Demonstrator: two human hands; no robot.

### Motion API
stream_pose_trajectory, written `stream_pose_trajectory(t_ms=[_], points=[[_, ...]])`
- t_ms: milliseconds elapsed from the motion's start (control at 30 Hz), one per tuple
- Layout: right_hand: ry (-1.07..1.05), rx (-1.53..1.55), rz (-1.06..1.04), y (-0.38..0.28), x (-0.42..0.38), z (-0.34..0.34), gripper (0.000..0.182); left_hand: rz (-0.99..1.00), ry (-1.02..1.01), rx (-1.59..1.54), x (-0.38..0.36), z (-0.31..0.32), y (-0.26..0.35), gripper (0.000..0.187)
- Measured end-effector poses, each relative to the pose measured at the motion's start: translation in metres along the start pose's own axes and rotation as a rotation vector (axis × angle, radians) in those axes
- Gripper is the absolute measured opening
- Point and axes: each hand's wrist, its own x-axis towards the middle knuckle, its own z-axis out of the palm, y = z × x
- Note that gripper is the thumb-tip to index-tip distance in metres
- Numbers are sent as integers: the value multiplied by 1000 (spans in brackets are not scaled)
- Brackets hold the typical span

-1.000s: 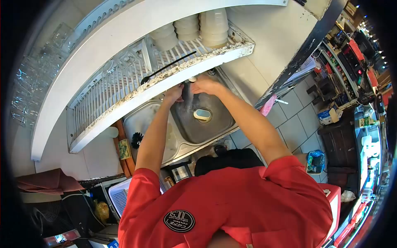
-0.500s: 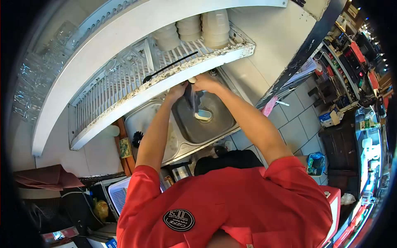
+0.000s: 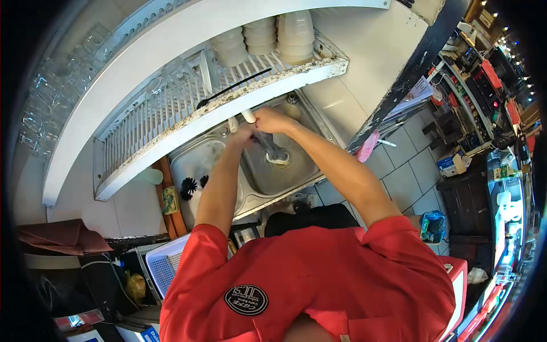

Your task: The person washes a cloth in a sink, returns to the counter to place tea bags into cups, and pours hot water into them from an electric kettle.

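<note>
Both my hands are together over the right basin of a metal sink (image 3: 296, 171), below the front edge of the rack. A wet, dark grey cloth (image 3: 270, 146) hangs from them towards the drain. My left hand (image 3: 244, 134) is closed on its upper end, with its fingers partly hidden. Right beside it, my right hand (image 3: 272, 121) also grips the cloth, near a white tap spout (image 3: 248, 116). At the drain lies a small white-rimmed thing (image 3: 278, 162), partly covered by the cloth's lower end.
Above the sink hangs a white slatted rack (image 3: 222, 108) with stacked plastic cups (image 3: 296, 37) and glasses (image 3: 62, 85). Black bristle brushes (image 3: 188, 187) and a yellow-green sponge (image 3: 170, 200) lie left of the basin. A purple basket (image 3: 165, 265) stands at lower left.
My hands have moved slightly down and left, out from under the rack's edge. The cloth hangs lower and covers more of the white-rimmed thing. More of the white spout shows.
</note>
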Motion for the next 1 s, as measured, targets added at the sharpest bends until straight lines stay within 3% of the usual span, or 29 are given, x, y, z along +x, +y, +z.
stream_pose_trajectory(t_ms=[200, 267, 367, 433, 467, 700, 733, 867, 900, 1000], points=[[88, 191, 150, 16, -5, 15, 17, 113, 30, 82, -6, -6, -3, 15], [-186, 182, 327, 0, -25, 8, 15, 167, 47, 145, -7, -8, -4, 15], [-350, 160, 393, 0, -35, 33, 15, 242, 71, 244, -11, -12, -5, 15], [-70, 359, 410, 5, -38, 54, 16, 293, 86, 305, -13, -14, -6, 16], [-75, 356, 407, 10, -34, 59, 16, 321, 97, 334, -14, -15, -6, 16], [384, -59, -138, 51, -10, 66, 16, 498, 143, 548, -17, -11, -14, 20], [386, -61, -135, 49, -11, 62, 16, 498, 140, 547, -20, -7, -13, 20], [262, 130, 24, 30, -10, 46, 15, 453, 262, 1435, -37, 8, -4, 35], [263, 127, 24, 34, -7, 45, 15, 456, 261, 1433, -38, 10, -1, 35], [105, 382, 310, 43, 8, 45, 15, 388, 265, 1378, -43, 6, 4, 36]])
